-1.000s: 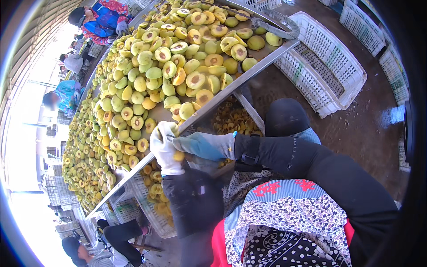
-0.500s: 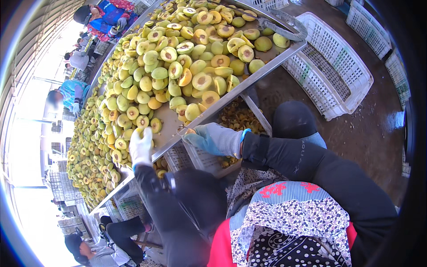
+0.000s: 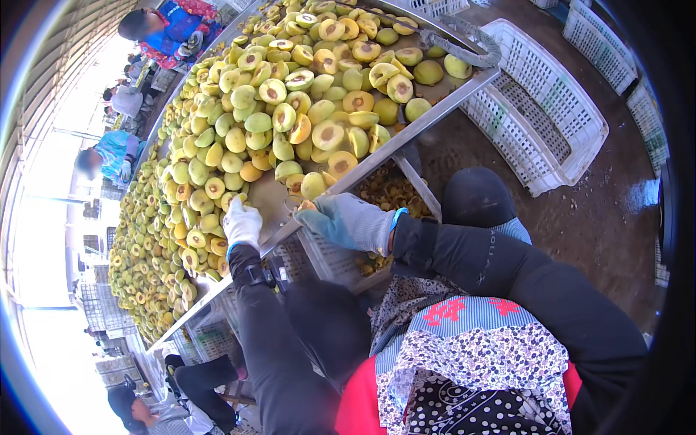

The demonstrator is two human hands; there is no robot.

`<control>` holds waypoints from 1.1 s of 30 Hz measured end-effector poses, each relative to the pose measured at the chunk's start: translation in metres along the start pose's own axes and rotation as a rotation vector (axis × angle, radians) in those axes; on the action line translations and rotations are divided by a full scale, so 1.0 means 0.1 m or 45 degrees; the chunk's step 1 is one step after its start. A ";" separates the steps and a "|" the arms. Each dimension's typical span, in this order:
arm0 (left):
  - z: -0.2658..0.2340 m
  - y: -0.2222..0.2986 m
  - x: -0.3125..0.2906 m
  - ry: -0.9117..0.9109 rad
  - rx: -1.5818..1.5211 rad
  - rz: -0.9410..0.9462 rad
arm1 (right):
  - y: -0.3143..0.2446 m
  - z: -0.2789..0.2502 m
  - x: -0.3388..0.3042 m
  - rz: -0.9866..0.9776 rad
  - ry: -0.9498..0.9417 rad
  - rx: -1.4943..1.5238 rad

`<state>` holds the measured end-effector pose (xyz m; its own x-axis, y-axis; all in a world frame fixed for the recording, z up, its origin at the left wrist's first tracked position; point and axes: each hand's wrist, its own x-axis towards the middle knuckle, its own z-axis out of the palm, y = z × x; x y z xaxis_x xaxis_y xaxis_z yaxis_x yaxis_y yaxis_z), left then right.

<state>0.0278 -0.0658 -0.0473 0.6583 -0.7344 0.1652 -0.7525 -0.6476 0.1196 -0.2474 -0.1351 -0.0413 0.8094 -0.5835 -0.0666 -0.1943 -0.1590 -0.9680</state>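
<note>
A sloping heap of halved yellow-green stone fruit (image 3: 255, 122), many with brown pits or hollows, covers the metal-edged table (image 3: 413, 138) before me. My left hand (image 3: 243, 223), in a white glove, reaches over the near edge, its fingers curled at the heap. A yellow-green fruit half (image 3: 241, 196) shows at its fingertips, mostly hidden by them. My right hand (image 3: 351, 221), in a grey-and-blue glove, is closed just beside the table's rim. Something small and orange-brown pokes out at its fingertips; the glove hides the rest.
A white plastic crate (image 3: 540, 101) stands on the wet floor at the right, with more crates beyond. Under the table, a container holds fruit scraps (image 3: 391, 190). Other people work along the far side, and one person (image 3: 145, 409) sits at lower left.
My left hand has moved right and slightly up, closer to my right hand, and its fingers have curled in. My right hand has shifted slightly left.
</note>
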 end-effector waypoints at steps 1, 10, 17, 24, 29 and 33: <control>-0.04 -0.06 -0.01 0.050 -0.107 0.046 | 0.03 0.01 0.02 -0.014 0.049 0.000; -0.79 0.55 -0.77 -0.723 -1.696 -0.171 | 0.14 -0.04 0.13 -0.138 0.286 0.339; -0.78 0.71 -0.82 -0.562 -1.058 0.040 | 0.08 -0.16 0.07 -0.137 0.359 0.583; -0.01 0.88 0.04 0.033 -0.427 0.288 | 0.15 -0.13 0.13 -0.229 0.396 0.518; 0.12 0.83 0.13 -0.180 -0.601 0.076 | -0.02 -0.22 0.12 -0.016 0.293 0.430; -0.06 0.71 -0.06 -0.286 -1.685 -0.199 | 0.14 -0.21 0.22 -0.041 0.338 0.567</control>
<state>-0.0294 -0.1059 -0.0343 0.6309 -0.7713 -0.0841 -0.0398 -0.1404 0.9893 -0.2439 -0.1674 -0.0514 0.6312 -0.7751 -0.0276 0.1298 0.1406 -0.9815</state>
